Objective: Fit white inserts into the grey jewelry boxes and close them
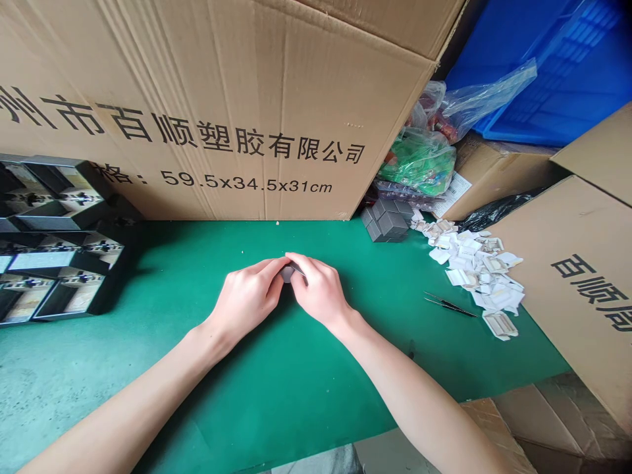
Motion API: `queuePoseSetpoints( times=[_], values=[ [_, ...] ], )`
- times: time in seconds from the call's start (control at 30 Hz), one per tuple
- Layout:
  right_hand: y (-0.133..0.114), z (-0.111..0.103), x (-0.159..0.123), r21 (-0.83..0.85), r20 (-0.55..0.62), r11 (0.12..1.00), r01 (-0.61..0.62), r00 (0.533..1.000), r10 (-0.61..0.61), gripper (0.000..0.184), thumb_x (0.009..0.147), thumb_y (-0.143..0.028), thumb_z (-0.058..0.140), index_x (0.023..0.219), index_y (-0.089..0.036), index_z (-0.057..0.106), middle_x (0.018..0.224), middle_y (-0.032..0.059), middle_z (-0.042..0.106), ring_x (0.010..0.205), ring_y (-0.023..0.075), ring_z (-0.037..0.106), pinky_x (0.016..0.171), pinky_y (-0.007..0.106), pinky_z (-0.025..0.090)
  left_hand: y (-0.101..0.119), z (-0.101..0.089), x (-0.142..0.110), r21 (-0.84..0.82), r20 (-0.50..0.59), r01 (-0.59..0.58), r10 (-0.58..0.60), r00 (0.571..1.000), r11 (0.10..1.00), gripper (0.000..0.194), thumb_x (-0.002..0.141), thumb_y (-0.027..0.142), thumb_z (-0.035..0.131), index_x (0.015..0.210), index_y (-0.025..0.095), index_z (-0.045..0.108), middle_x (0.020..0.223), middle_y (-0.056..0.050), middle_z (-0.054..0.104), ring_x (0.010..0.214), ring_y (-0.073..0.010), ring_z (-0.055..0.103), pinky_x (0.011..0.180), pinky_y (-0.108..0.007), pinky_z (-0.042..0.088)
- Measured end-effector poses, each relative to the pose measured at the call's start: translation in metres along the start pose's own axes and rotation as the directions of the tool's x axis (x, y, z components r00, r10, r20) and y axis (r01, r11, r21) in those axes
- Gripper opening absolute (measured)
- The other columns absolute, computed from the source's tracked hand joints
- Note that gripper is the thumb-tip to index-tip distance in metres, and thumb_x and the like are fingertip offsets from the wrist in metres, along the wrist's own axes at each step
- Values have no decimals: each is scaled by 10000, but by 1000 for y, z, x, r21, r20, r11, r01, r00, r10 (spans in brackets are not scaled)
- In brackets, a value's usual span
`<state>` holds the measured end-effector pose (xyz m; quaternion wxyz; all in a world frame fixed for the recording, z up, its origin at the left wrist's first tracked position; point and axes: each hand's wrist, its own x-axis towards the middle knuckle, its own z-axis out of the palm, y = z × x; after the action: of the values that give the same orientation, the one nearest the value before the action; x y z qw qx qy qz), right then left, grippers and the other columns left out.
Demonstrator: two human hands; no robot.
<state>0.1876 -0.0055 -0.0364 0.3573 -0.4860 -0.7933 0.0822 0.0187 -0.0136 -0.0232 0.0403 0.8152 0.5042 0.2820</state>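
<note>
My left hand [247, 297] and my right hand [318, 286] meet over the middle of the green mat [207, 368]. Both have their fingers curled round a small grey piece [288, 270], which shows only as a sliver between the fingertips. Most of that piece is hidden by my fingers. To the right lies a heap of small white parts [481, 266], with black tweezers [450, 305] beside it. A stack of grey blocks [388, 219] stands behind the heap, against the big box.
A large cardboard box [212, 99] with printed characters fills the back. Black trays with compartments [54, 243] stand at the left. Another cardboard box [577, 289] is at the right, a blue crate [557, 72] and plastic bags [424, 158] behind it.
</note>
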Motion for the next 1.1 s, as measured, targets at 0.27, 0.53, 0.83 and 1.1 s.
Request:
queuePoseSetpoints(
  times=[0.27, 0.53, 0.83, 1.1],
  values=[
    [0, 0, 0, 0, 3, 1000, -11, 1000, 11, 366, 932, -151, 437, 1229, -214, 642, 1152, 39, 741, 1046, 186, 710, 930, 293, 579, 1, 0, 0, 1, -4, -4, 4, 1000, 1000, 396, 938, 180, 411, 1241, 189, 665, 1150, -44, 765, 864, -239, 752, 632, -299, 529],
    [0, 0, 0, -4, 3, 1000, -7, 1000, 7, 363, 936, -155, 432, 1228, -199, 643, 1156, 43, 741, 1052, 188, 708, 936, 290, 574, 2, -1, 0, 4, 10, 9, -9, 1000, 1000, 410, 941, 199, 392, 1251, 195, 661, 1160, -54, 762, 875, -235, 751, 643, -292, 534],
    [-2, -2, 1, -2, 24, 1000, -12, 1000, 12, 362, 941, -146, 433, 1236, -195, 638, 1166, 56, 737, 1053, 199, 708, 935, 321, 585, 2, -2, 0, 8, 18, 16, -16, 1000, 1000, 413, 944, 203, 384, 1253, 199, 657, 1162, -58, 762, 887, -239, 751, 654, -292, 537],
    [-1, -2, 1, 7, 22, 1000, 6, 1000, -6, 376, 949, -149, 411, 1249, -168, 637, 1171, 66, 735, 1068, 196, 705, 947, 302, 572, 3, -2, 1, 17, 16, 17, -17, 1000, 1000, 422, 943, 202, 386, 1263, 189, 661, 1184, -64, 755, 907, -253, 752, 658, -306, 544]
  ],
)
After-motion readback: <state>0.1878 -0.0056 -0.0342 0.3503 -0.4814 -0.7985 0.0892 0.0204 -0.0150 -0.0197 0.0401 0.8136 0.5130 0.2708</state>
